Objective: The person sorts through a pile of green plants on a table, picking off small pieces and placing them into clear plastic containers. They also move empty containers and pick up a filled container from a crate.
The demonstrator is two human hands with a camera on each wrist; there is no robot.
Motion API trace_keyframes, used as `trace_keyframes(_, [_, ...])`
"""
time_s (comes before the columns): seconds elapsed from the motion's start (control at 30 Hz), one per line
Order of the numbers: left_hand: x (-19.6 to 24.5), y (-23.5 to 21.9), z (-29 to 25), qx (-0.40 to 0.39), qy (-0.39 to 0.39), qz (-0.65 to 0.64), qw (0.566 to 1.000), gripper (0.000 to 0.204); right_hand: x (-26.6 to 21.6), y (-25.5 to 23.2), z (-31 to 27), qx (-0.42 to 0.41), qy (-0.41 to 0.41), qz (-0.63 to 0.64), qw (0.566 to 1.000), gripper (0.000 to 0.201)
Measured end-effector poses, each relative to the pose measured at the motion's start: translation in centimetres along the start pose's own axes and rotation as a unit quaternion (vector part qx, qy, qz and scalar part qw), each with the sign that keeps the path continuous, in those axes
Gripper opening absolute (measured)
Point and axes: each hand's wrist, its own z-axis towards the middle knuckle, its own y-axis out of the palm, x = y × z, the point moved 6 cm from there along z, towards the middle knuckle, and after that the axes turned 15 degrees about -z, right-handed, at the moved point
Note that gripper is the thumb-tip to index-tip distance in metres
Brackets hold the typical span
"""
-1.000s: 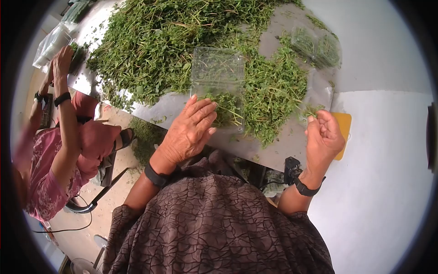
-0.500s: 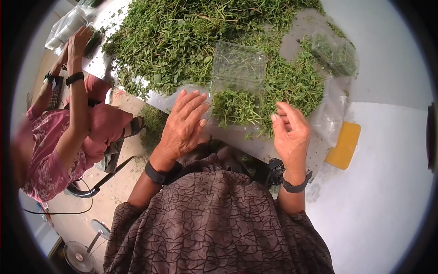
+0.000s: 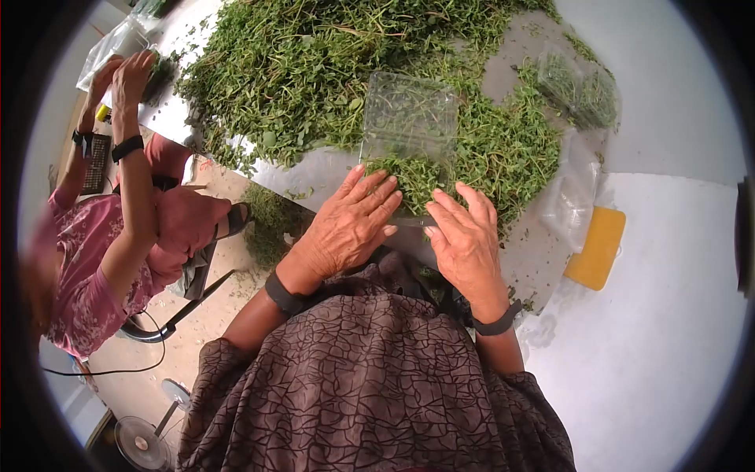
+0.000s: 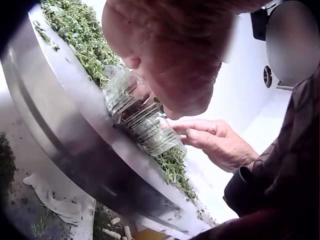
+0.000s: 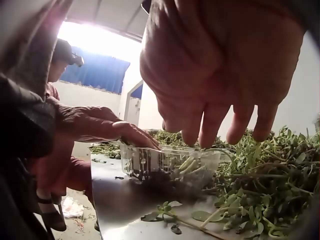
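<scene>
Head view: my left hand (image 3: pixel 346 228) and right hand (image 3: pixel 464 240) lie flat, fingers straight and slightly apart, on the herbs (image 3: pixel 413 181) in the clear tray (image 3: pixel 409 118). I judge that this packs them down.

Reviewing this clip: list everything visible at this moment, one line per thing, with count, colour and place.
clear plastic clamshell box: one, transparent, open on the table, near half filled with herbs, under both hands
green herbs: one large loose pile, green, spread across the table's far side
metal table: one, grey, bare strip at its near edge
bagged herbs: one clear bag, green contents, far right of the pile
yellow flat item: one, yellow, right of the table
second person: one, pink patterned clothing, seated at left, hands at the table corner
fan: one, pale, on the floor at lower left
left hand: fingers straight, resting on the box's near edge
right hand: fingers straight, pressing on herbs beside the box
</scene>
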Motion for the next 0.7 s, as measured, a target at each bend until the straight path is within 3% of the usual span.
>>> trace_keyframes(0.3, [-0.1, -0.3, 0.5, 0.028, -0.006, -0.004, 1.0, 0.045, 0.2, 0.5, 0.6, -0.012, -0.012, -0.01, 1.0, 0.032])
trace_keyframes(0.43, [0.4, -1.9, -0.6, 0.057, 0.01, -0.026, 0.998, 0.045, 2.2, -2.1, -0.4, 0.089, 0.018, 0.012, 0.996, 0.033])
trace_keyframes(0.7, [1.3, -0.5, -0.2, 0.0, 0.036, -0.036, 0.999, 0.043, 0.8, -0.8, -0.7, 0.04, -0.006, 0.007, 0.999, 0.033])
